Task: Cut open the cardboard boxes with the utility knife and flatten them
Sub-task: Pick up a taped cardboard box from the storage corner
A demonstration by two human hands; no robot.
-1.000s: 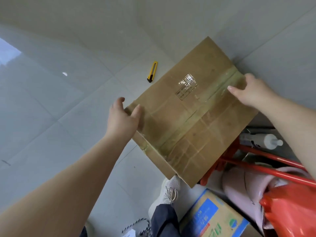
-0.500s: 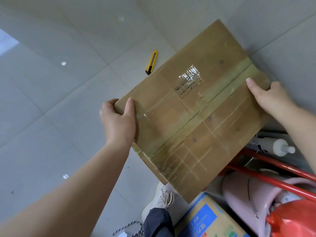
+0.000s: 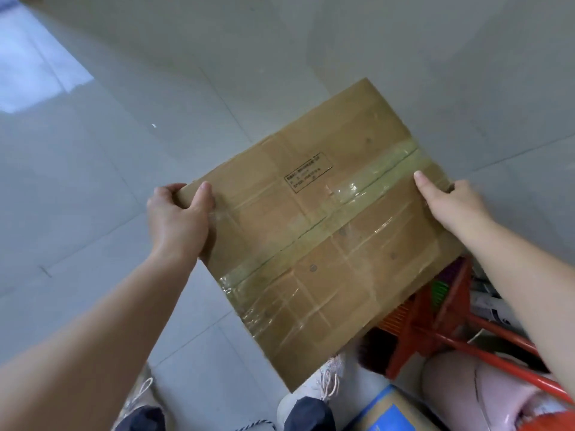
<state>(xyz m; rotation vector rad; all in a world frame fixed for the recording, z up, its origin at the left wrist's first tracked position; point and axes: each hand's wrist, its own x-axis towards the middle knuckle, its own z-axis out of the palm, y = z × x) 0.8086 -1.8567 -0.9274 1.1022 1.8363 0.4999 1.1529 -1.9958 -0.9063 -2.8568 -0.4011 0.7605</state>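
A brown cardboard box (image 3: 326,237) with a taped centre seam and a small printed stamp is held in the air over the floor, its broad face turned up to me. My left hand (image 3: 180,219) grips its left corner, thumb on the top face and fingers curled under the edge. My right hand (image 3: 451,206) holds the right edge at the tape seam, thumb on top. The utility knife is not visible in this view.
Grey tiled floor (image 3: 124,181) spreads to the left and beyond the box. At the lower right are a red metal frame (image 3: 435,331), a pink object (image 3: 485,393), a blue-printed carton (image 3: 389,415) and white tubes. My shoes (image 3: 323,384) stand below the box.
The box has come nearer to me and turned flatter and more level. The yellow knife on the floor has gone out of sight. Both hands keep their hold.
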